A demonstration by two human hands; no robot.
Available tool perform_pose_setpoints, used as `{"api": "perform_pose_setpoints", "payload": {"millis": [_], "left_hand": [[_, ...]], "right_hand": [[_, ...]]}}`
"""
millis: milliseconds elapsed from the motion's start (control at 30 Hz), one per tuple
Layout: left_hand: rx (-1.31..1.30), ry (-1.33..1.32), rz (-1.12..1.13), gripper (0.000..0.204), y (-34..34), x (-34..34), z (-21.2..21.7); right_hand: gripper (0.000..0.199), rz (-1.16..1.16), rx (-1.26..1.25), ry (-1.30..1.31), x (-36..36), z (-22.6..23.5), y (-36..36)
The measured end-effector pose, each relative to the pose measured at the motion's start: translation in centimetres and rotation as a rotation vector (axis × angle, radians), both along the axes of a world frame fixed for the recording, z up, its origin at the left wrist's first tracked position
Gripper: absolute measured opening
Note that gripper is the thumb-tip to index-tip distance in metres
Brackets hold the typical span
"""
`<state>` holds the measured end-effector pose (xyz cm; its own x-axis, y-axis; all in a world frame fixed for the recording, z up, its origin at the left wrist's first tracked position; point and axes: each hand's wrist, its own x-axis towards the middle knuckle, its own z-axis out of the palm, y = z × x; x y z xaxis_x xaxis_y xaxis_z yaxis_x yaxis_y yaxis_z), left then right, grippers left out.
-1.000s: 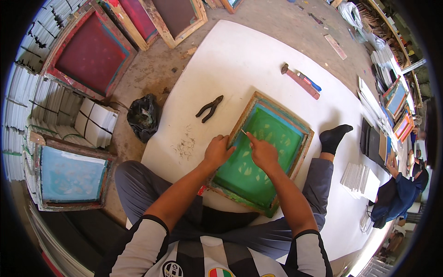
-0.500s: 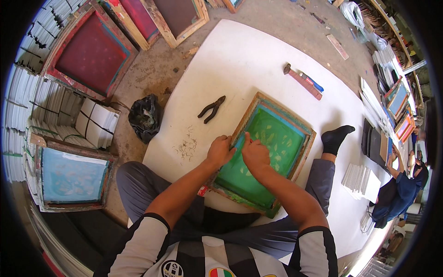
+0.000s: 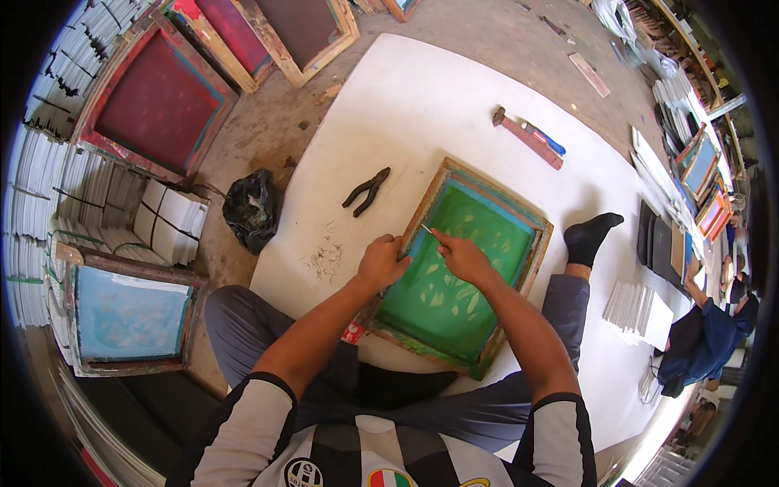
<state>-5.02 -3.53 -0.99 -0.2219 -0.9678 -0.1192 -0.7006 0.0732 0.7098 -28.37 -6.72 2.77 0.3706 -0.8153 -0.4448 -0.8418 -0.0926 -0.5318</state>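
Note:
A wooden screen-printing frame [image 3: 526, 280] with green mesh [image 3: 466, 280] lies tilted between my legs on the white sheet. My left hand [image 3: 383, 263] closes over its left side rail, thumb toward the mesh. Above the mesh near that same rail, my right hand [image 3: 464, 258] is closed on a thin tool; just its short metal tip [image 3: 427, 230] sticks out, and the fingers hide the rest. Black-handled pliers [image 3: 367, 192] lie left of the frame, close to several scattered staple-like metal bits [image 3: 324, 258].
A hammer [image 3: 527, 138] and a blue-handled tool [image 3: 544, 140] lie beyond the frame. On the left are a black bag [image 3: 252, 211], a blue-mesh screen [image 3: 130, 312] and a red-mesh one [image 3: 158, 101]. At right stand stacked white sheets [image 3: 639, 312]; a person [image 3: 706, 341] works there.
My right hand has turned and drawn slightly right from the rail, so the metal tip now shows. My left hand keeps its hold on the frame. The view has shifted slightly.

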Motion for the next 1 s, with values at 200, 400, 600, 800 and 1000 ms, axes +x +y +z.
{"api": "perform_pose_setpoints", "payload": {"millis": [200,400,600,800,1000], "left_hand": [[-0.034,0.033,0.007,0.033,-0.1,0.3,-0.4],[-0.032,0.033,-0.004,0.04,0.0,0.3,-0.6],[-0.067,0.039,0.004,0.045,0.1,0.3,-1.1],[-0.07,0.036,-0.008,0.049,0.0,0.4,-1.1],[-0.077,0.064,0.011,0.05,0.2,0.4,-1.2]], "right_hand": [[0.046,0.042,-0.11,0.025,0.1,-0.2,0.2],[0.047,0.068,-0.261,0.217,0.1,0.5,0.8],[0.046,0.047,-0.22,0.229,0.0,0.3,1.6],[0.046,0.034,-0.239,0.257,0.3,0.3,1.6],[0.048,0.053,-0.258,0.26,0.3,0.5,1.3]]}}
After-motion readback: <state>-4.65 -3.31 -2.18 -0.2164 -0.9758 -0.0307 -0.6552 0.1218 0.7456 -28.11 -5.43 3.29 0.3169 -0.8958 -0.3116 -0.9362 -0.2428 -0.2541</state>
